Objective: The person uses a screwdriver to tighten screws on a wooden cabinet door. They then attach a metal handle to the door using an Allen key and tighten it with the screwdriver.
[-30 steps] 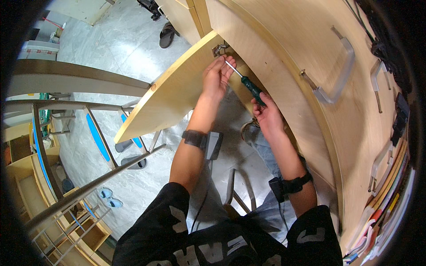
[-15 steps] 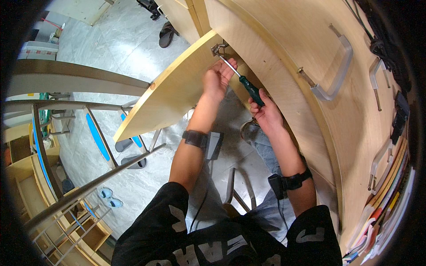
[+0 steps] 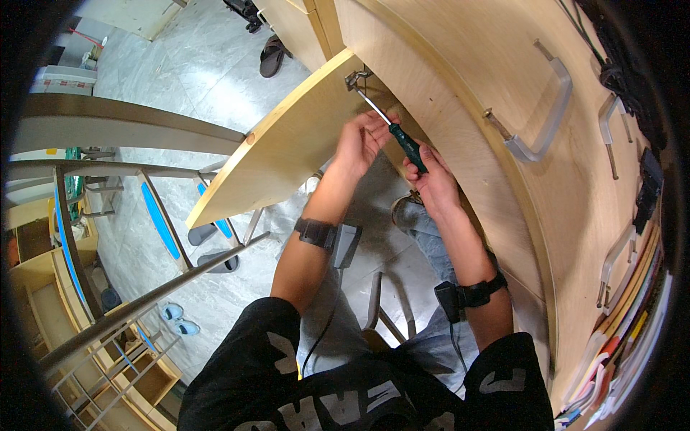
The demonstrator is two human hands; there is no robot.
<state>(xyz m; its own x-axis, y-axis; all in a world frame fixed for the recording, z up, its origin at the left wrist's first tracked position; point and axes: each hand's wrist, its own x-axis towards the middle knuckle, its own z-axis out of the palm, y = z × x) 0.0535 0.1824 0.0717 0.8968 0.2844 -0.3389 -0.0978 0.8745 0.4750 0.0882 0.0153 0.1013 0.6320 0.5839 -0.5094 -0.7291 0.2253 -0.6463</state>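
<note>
A screwdriver (image 3: 407,146) with a dark green handle and a metal shaft slants up and left. My right hand (image 3: 435,179) is closed round the lower part of its handle. The shaft's tip reaches a metal hinge (image 3: 353,80) on the inner face of an opened wooden cabinet door (image 3: 287,144). Just beside the shaft is my left hand (image 3: 359,146), its fingers loosely stretched out behind the screwdriver. Those fingertips are slightly blurred and partly hidden, so whether they touch it I cannot tell.
A wooden front with metal handles (image 3: 553,118) rises on the right, papers (image 3: 618,345) below. At left stands a metal rack (image 3: 158,287) with blue parts. Slippers (image 3: 180,320) lie on the grey tiled floor. Bands with black devices (image 3: 348,246) and cables circle both forearms.
My left hand has drawn down from near the hinge toward the top of the screwdriver handle. The right hand keeps its grip, and the tip stays at the hinge.
</note>
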